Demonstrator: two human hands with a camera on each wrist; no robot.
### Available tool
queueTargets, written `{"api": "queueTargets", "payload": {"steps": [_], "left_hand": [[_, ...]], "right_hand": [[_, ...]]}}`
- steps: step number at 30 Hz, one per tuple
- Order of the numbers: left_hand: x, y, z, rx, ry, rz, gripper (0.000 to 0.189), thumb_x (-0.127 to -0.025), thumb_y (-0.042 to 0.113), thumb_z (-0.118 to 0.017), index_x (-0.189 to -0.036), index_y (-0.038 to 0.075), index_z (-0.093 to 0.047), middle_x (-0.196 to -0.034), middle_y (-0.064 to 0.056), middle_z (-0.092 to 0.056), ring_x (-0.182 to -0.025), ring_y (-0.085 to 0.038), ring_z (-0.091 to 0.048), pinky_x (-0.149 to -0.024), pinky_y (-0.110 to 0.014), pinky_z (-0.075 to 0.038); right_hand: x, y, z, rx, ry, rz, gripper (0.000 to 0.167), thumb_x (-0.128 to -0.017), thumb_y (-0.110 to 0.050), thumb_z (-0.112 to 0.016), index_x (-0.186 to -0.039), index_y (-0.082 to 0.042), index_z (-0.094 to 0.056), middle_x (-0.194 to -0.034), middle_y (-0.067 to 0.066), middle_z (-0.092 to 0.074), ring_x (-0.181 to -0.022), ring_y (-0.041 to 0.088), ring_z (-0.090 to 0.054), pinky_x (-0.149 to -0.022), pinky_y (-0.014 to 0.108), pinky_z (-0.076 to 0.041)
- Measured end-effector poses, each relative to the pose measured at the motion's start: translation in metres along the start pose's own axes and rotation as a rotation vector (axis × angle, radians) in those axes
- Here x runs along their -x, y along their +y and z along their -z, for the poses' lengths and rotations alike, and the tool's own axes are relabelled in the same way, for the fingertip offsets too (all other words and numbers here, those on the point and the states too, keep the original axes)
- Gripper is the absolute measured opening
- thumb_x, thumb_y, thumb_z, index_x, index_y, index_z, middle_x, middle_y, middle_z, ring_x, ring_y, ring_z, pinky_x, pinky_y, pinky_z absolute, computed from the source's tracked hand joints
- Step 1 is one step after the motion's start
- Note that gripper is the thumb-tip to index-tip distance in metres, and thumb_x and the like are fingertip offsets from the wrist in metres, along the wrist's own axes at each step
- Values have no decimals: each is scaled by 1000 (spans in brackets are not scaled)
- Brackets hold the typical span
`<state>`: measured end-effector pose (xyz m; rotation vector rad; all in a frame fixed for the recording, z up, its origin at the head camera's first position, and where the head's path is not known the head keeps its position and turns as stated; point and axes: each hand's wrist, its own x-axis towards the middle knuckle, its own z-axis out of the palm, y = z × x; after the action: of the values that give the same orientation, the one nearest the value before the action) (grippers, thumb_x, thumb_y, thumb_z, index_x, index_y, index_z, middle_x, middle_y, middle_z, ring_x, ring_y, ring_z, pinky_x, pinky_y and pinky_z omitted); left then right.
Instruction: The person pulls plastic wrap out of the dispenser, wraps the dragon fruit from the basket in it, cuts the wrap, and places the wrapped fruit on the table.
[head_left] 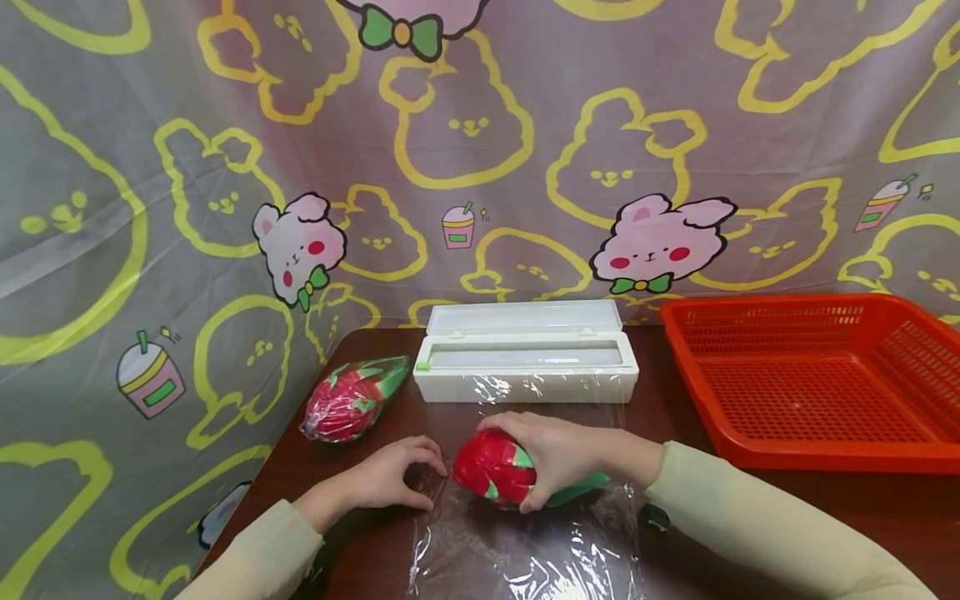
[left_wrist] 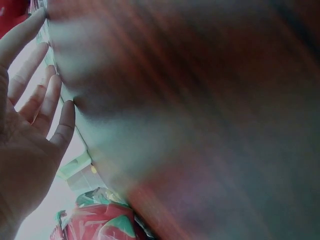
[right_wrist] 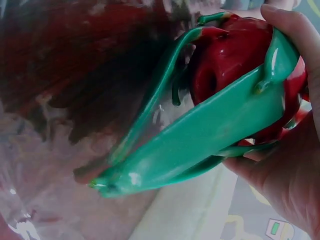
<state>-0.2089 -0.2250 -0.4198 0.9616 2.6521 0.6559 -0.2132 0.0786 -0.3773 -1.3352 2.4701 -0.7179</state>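
Note:
My right hand (head_left: 558,454) grips a red dragon fruit (head_left: 491,467) with green leaves, fingers over its top and thumb on the near side. It is low over a sheet of cling film (head_left: 517,542) spread on the table. In the right wrist view the long green leaves (right_wrist: 190,135) point away from the palm. My left hand (head_left: 386,477) rests beside the film's left edge, fingertips down at the tabletop. The left wrist view shows those fingers (left_wrist: 45,107) spread and nearly straight, with nothing held. A second dragon fruit (head_left: 348,404), wrapped in film, lies at the left.
Behind the hands stands a white cling film dispenser (head_left: 525,387), lid raised, with film drawn out toward me. A red plastic basket (head_left: 810,454) is at the right. Patterned cloth (head_left: 495,208) hangs behind the dark table (head_left: 360,550) and along its left side.

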Motion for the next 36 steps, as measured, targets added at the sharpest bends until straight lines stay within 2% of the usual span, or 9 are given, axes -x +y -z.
{"api": "queueTargets", "payload": {"steps": [4,10,14,18,23,29,33,36], "left_hand": [[-1,0,0,-8,-2,-4,33,-74,33,-85,-103,25,-72,-113,7,-56,-109,-17,-52,-96,-42,-44],[-1,0,2,9,-11,14,32,-74,33,-85,-103,25,-72,-113,8,-56,-108,-17,-52,-96,-44,-44],[-2,0,3,12,-14,20,31,-74,32,-85,-102,25,-72,-112,9,-56,-107,-17,-52,-96,-44,-44],[-2,0,2,5,-14,17,32,-74,32,-85,-102,25,-72,-112,9,-56,-107,-17,-52,-95,-43,-44],[-1,0,1,-15,-6,-3,33,-74,33,-85,-103,25,-72,-112,9,-56,-107,-16,-53,-95,-42,-45],[0,-1,1,-34,13,-24,33,-73,32,-85,-103,26,-72,-111,9,-57,-107,-16,-53,-94,-41,-45],[1,-1,0,-21,4,-22,33,-74,34,-84,-104,27,-72,-111,10,-56,-107,-15,-53,-94,-41,-46],[3,-1,0,26,0,-25,32,-76,34,-84,-104,26,-71,-111,11,-58,-107,-14,-54,-94,-41,-46]], "right_hand": [[-2,6,0,-60,-26,4,104,-62,-35,-91,-147,-23,-30,-131,-7,-47,-117,11,-47,-91,29,-47],[-2,12,5,-200,-75,-33,117,-66,-36,-90,-155,-27,-15,-136,-9,-44,-123,12,-45,-95,30,-44],[1,13,7,-252,-78,-50,117,-68,-36,-90,-155,-27,-11,-137,-8,-42,-125,13,-43,-97,29,-43],[5,13,7,-293,-67,-62,116,-70,-34,-88,-156,-25,-11,-140,-5,-41,-127,16,-41,-94,27,-45],[10,14,8,-284,-47,-51,113,-70,-36,-87,-155,-22,-15,-146,1,-37,-132,23,-38,-94,30,-46],[13,15,9,-269,-59,-42,106,-71,-39,-86,-154,-21,-22,-144,-4,-40,-132,20,-36,-95,30,-46],[14,16,9,-264,-62,-20,102,-74,-39,-84,-153,-20,-23,-144,-2,-40,-132,21,-38,-95,30,-46],[18,15,11,-265,-53,-7,100,-75,-39,-83,-153,-19,-24,-145,2,-40,-132,24,-39,-97,33,-45]]}}
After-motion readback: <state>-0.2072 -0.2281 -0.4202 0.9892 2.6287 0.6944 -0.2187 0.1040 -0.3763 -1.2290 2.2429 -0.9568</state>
